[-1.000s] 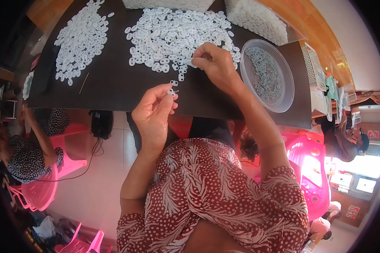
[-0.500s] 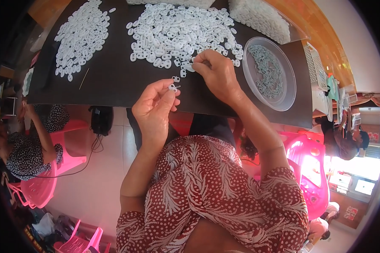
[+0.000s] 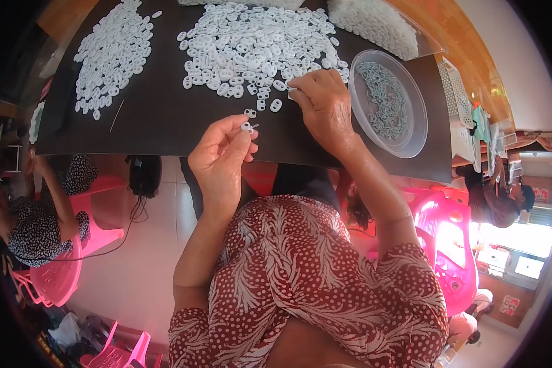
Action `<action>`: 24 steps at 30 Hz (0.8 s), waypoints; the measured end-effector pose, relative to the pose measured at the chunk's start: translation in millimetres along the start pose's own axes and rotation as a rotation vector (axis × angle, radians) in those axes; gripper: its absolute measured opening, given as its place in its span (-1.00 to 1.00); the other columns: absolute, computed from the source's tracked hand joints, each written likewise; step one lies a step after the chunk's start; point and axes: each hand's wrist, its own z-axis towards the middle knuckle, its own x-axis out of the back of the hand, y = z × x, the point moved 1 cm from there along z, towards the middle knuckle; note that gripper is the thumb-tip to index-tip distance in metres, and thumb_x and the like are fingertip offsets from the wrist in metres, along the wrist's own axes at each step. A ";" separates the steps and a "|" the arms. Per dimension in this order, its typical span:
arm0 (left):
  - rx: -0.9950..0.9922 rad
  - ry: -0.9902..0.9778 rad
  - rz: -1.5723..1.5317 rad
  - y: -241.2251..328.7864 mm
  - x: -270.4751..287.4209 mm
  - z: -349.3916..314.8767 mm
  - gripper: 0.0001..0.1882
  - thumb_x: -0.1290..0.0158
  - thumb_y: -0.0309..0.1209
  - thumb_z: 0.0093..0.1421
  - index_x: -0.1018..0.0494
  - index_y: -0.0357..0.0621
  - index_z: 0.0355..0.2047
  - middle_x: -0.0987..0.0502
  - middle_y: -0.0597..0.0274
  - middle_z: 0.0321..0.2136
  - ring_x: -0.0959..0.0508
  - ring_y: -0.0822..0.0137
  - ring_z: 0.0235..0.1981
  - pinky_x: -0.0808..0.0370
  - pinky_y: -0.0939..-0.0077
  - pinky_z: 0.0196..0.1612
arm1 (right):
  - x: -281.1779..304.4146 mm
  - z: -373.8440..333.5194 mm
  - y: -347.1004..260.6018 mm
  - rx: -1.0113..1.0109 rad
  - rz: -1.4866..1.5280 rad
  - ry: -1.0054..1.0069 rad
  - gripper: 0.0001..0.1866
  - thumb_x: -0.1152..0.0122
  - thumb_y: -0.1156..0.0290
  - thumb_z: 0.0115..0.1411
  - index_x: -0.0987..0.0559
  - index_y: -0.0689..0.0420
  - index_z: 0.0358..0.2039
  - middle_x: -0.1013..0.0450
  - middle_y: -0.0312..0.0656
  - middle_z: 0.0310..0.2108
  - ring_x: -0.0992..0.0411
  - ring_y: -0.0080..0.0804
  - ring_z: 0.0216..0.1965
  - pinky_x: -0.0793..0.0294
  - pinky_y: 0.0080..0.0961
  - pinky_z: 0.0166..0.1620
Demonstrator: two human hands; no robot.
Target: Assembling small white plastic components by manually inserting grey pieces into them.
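My left hand (image 3: 219, 158) is closed over the table's front edge, pinching a small white two-hole plastic piece (image 3: 246, 127) with a thin screw sticking out to its right. Just beyond those fingertips lies another white piece (image 3: 249, 113). My right hand (image 3: 326, 109) is at the near right side of a wide pile of white two-hole plastic pieces (image 3: 251, 46). Its thumb and fingers are closed on a white piece (image 3: 292, 90), mostly covered by the fingers. One loose oval piece (image 3: 276, 105) lies between the hands, beside a short row of others.
Right of the pile stands a round clear tub (image 3: 424, 119) of small grey screws (image 3: 383, 101). A second heap of white pieces (image 3: 113, 58) and a thin stick (image 3: 116, 115) lie at left. A filled clear bag (image 3: 374, 27) sits at the back. Another person (image 3: 43, 214) sits at left.
My right hand has shifted slightly right along the pile's near edge, uncovering a loose oval piece. My left hand keeps hold of its piece, almost in place.
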 end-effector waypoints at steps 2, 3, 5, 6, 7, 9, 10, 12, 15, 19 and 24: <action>0.001 -0.005 -0.006 -0.3 -0.3 0.1 -0.79 -0.07 -0.58 0.14 -0.47 -0.36 -0.20 -0.55 0.11 -0.46 -0.49 0.48 -0.56 -0.42 0.68 -0.51 | -0.6 -1.8 -3.5 0.024 0.035 0.035 -0.91 -0.27 0.49 -0.07 -0.56 0.14 -0.49 -0.43 -0.20 -0.52 -0.35 -0.21 -0.41 -0.34 -0.34 -0.36; 0.000 -0.005 0.001 -0.1 0.2 0.2 -0.79 -0.06 -0.59 0.14 -0.47 -0.36 -0.19 -0.55 0.11 -0.46 -0.49 0.48 -0.56 -0.42 0.68 -0.51 | -2.4 -3.0 -6.0 0.023 0.034 0.036 -0.91 -0.27 0.49 -0.07 -0.56 0.14 -0.49 -0.43 -0.20 -0.52 -0.35 -0.21 -0.41 -0.34 -0.34 -0.36; -0.003 -0.006 0.010 0.5 -0.1 -0.1 -0.79 -0.06 -0.59 0.14 -0.47 -0.36 -0.19 -0.55 0.10 -0.46 -0.49 0.48 -0.56 -0.42 0.68 -0.51 | -8.6 -5.7 -12.2 0.057 -0.033 -0.040 -0.90 -0.29 0.47 -0.08 -0.56 0.12 -0.51 -0.39 -0.20 -0.52 -0.34 -0.21 -0.41 -0.34 -0.33 -0.37; -0.003 -0.008 0.005 0.5 -0.6 -0.4 -0.79 -0.06 -0.59 0.14 -0.47 -0.36 -0.19 -0.55 0.10 -0.45 -0.48 0.47 -0.56 -0.42 0.68 -0.51 | -10.6 -6.6 -13.7 0.057 -0.076 -0.073 -0.89 -0.30 0.45 -0.08 -0.54 0.11 -0.51 -0.36 -0.20 -0.53 -0.32 -0.20 -0.41 -0.34 -0.33 -0.38; -0.003 -0.007 -0.001 0.4 -0.5 -0.7 -0.79 -0.06 -0.59 0.14 -0.47 -0.36 -0.19 -0.55 0.10 -0.45 -0.48 0.47 -0.56 -0.42 0.68 -0.51 | -11.1 -7.2 -14.9 0.058 -0.074 -0.073 -0.89 -0.30 0.45 -0.08 -0.54 0.11 -0.51 -0.36 -0.20 -0.53 -0.32 -0.20 -0.41 -0.34 -0.33 -0.38; -0.002 -0.002 0.010 0.4 -0.7 -1.0 -0.79 -0.06 -0.59 0.14 -0.47 -0.36 -0.19 -0.55 0.10 -0.45 -0.48 0.47 -0.56 -0.42 0.68 -0.51 | -12.4 -8.0 -16.8 0.065 -0.104 -0.118 -0.88 -0.29 0.46 -0.08 -0.52 0.13 -0.50 -0.36 -0.20 -0.51 -0.32 -0.19 -0.42 -0.34 -0.33 -0.38; 0.000 0.003 0.021 0.8 -0.4 -1.3 -0.79 -0.05 -0.59 0.14 -0.47 -0.36 -0.19 -0.55 0.10 -0.45 -0.49 0.47 -0.56 -0.42 0.68 -0.51 | -12.9 -7.5 -17.6 0.066 -0.102 -0.118 -0.88 -0.29 0.46 -0.08 -0.52 0.13 -0.50 -0.36 -0.20 -0.51 -0.32 -0.19 -0.42 -0.34 -0.33 -0.38; -0.002 0.007 0.023 2.1 0.3 -1.7 -0.79 -0.05 -0.59 0.14 -0.47 -0.36 -0.19 -0.55 0.10 -0.45 -0.49 0.47 -0.56 -0.42 0.68 -0.51 | -13.7 -6.3 -19.4 0.087 -0.024 -0.102 -0.86 -0.28 0.49 -0.07 -0.49 0.15 -0.48 -0.37 -0.20 -0.50 -0.32 -0.18 -0.41 -0.34 -0.31 -0.37; -0.002 0.007 0.019 2.2 0.1 -0.9 -0.79 -0.05 -0.59 0.14 -0.47 -0.36 -0.19 -0.55 0.10 -0.45 -0.49 0.47 -0.55 -0.42 0.68 -0.50 | -14.3 -8.6 -20.3 0.040 0.095 -0.104 -0.85 -0.28 0.52 -0.07 -0.48 0.17 -0.47 -0.38 -0.16 -0.49 -0.33 -0.12 -0.42 -0.35 -0.28 -0.36; 0.012 -0.002 0.010 3.0 -1.5 -0.3 -0.80 -0.04 -0.59 0.15 -0.47 -0.36 -0.19 -0.55 0.10 -0.45 -0.49 0.47 -0.54 -0.42 0.67 -0.50 | -4.2 -9.8 -23.9 -0.030 0.189 -0.149 -0.87 -0.25 0.54 -0.02 -0.48 0.20 -0.43 -0.42 -0.17 -0.45 -0.39 -0.24 -0.41 -0.38 -0.40 -0.33; 0.055 -0.005 -0.013 7.2 -7.6 2.4 -0.80 -0.01 -0.61 0.16 -0.45 -0.35 -0.18 -0.54 0.14 -0.41 -0.49 0.50 -0.50 -0.42 0.70 -0.46 | 3.3 -10.1 -25.8 -0.433 0.839 -0.351 -0.86 -0.20 0.57 0.02 -0.50 0.25 -0.35 -0.45 -0.26 -0.46 -0.41 -0.56 -0.41 -0.41 -0.57 -0.32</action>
